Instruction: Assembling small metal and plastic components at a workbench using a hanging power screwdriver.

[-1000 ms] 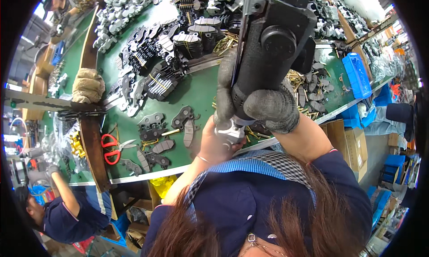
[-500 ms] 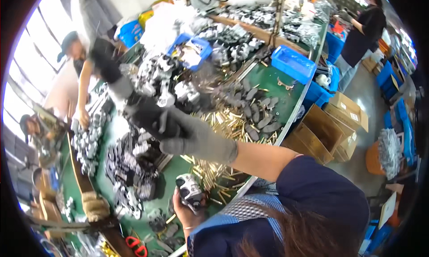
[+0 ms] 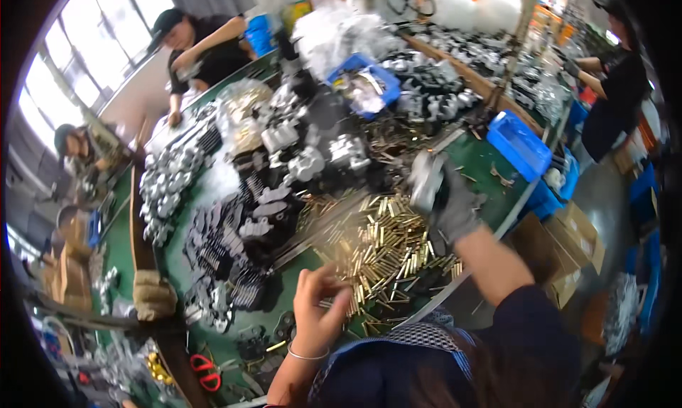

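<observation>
My right hand [image 3: 456, 213], in a grey glove, is closed around a silver brake caliper [image 3: 428, 181], both smeared by motion. It is above the right side of a heap of brass-coloured pins [image 3: 387, 248]. My bare left hand [image 3: 320, 312], with a bangle at the wrist, hovers near the front edge of the green table [image 3: 280, 294]. Its fingers are loosely bent and apart, and nothing shows in them. Dark flat pads and plates [image 3: 220, 248] lie in a pile left of the pins.
Silver castings [image 3: 167, 184] and a blue bin [image 3: 366, 88] lie farther back. An empty-looking blue tray [image 3: 518, 145] sits by the right edge, above cardboard boxes [image 3: 561, 245]. Red-handled scissors [image 3: 206, 372] lie front left. Co-workers stand at far left and far right.
The caliper has left my left hand, and one is now in my right hand. My right arm has swung back from the far left to the right. The whole view has shifted.
</observation>
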